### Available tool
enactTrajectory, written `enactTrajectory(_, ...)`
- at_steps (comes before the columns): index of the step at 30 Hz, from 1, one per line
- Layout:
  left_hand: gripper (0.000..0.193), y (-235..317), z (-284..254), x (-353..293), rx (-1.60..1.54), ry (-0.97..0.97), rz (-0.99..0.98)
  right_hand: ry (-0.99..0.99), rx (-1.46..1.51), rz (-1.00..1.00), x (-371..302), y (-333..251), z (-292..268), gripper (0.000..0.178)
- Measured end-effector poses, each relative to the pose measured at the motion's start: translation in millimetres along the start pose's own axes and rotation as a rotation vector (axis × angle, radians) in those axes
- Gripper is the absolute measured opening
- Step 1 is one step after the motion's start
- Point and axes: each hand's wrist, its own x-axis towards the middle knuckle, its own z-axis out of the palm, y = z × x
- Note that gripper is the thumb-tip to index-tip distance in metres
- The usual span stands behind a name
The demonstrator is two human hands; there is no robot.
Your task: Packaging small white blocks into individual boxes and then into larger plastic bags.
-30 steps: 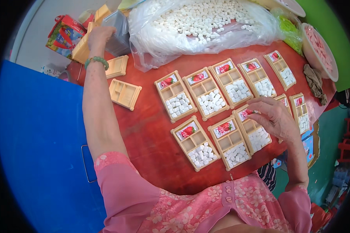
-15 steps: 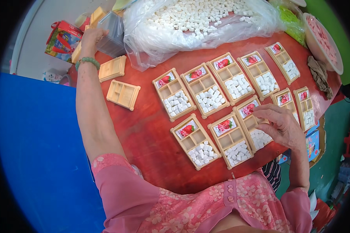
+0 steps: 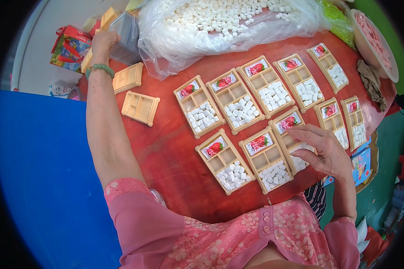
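My left hand (image 3: pixel 103 43) reaches to the far left, among beige trays (image 3: pixel 109 19) and beside a clear plastic bin (image 3: pixel 126 38). Its fingers are mostly hidden, so any grip does not show. With fingers curved and thumb apart, my right hand (image 3: pixel 326 151) hovers over a filled tray (image 3: pixel 288 140), partly covering its white pieces. Several such trays stand in two rows, each with a strawberry-picture packet at the far end and small white marshmallow-like pieces in the near compartment, like this tray (image 3: pixel 222 162). Left of them lie an unfilled tray (image 3: pixel 140 107) and another beige tray (image 3: pixel 128 77).
An opened plastic bag of white pieces (image 3: pixel 211 20) spreads along the far side of the red table (image 3: pixel 166 152). At right are a bowl of pink pieces (image 3: pixel 375 42) and a crumpled brown cloth (image 3: pixel 370 85). A colourful bag (image 3: pixel 72 50) sits far left, above a blue panel (image 3: pixel 45 179).
The view has shifted slightly. My left hand is still among the trays at the far left, and my right hand still hovers over the same tray.
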Motion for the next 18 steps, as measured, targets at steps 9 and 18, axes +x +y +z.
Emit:
enactTrajectory(9,0.032,-39,-11,28,-0.198,0.022,-0.081,0.005,0.006,-0.02,-1,4,3,0.045)
enactTrajectory(18,0.038,-27,-23,11,0.039,0.05,0.029,0.023,-0.035,-0.061,6,1,-1,0.05)
